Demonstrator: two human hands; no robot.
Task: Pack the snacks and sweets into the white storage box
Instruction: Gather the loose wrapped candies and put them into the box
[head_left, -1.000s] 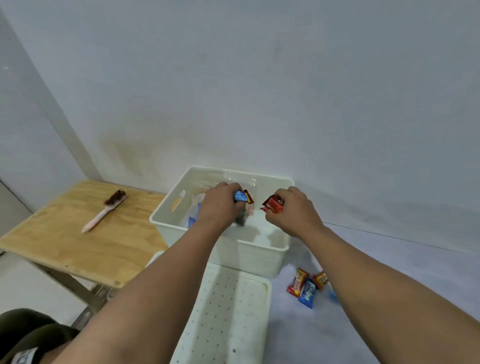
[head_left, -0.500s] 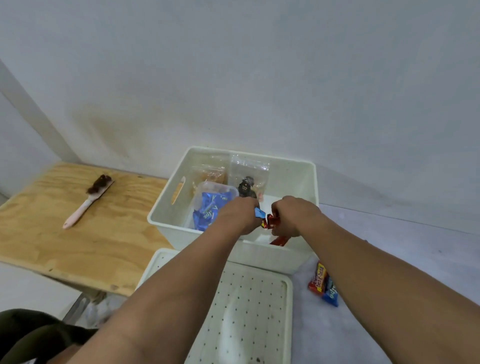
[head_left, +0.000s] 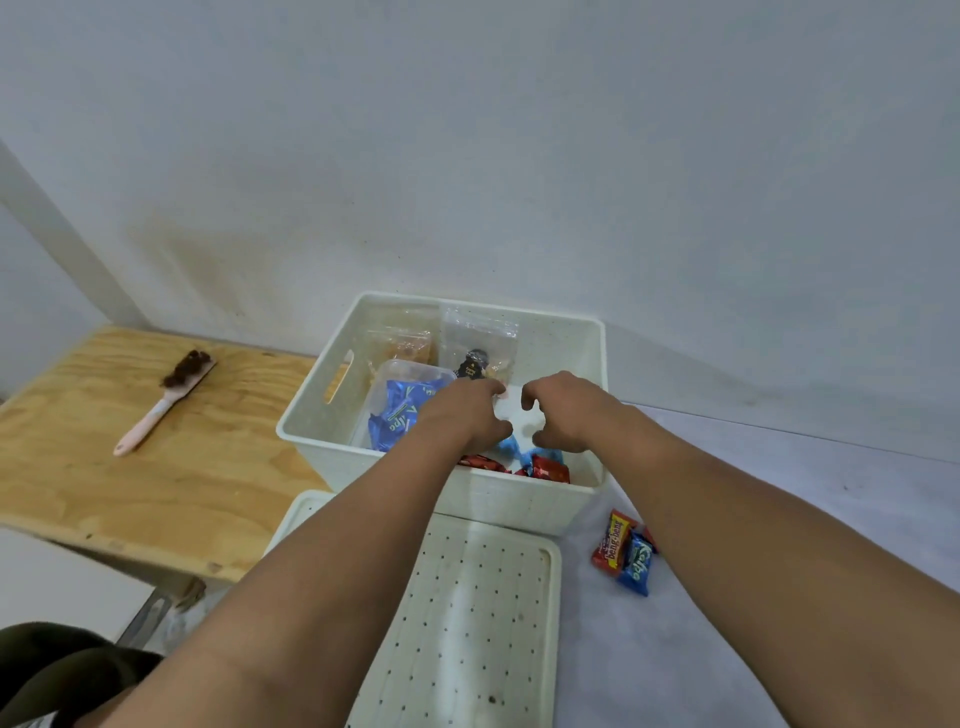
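Both hands hover over the white storage box, a rectangular plastic bin with dotted walls and a slot handle: the left hand and the right hand each show a loose, empty grip with relaxed fingers. Inside lie glossy red wrappers, blue wrappers and clear pouches. Two foil snack bars remain on the pale worktop just right of the box, whose perforated lid lies flat in front of it.
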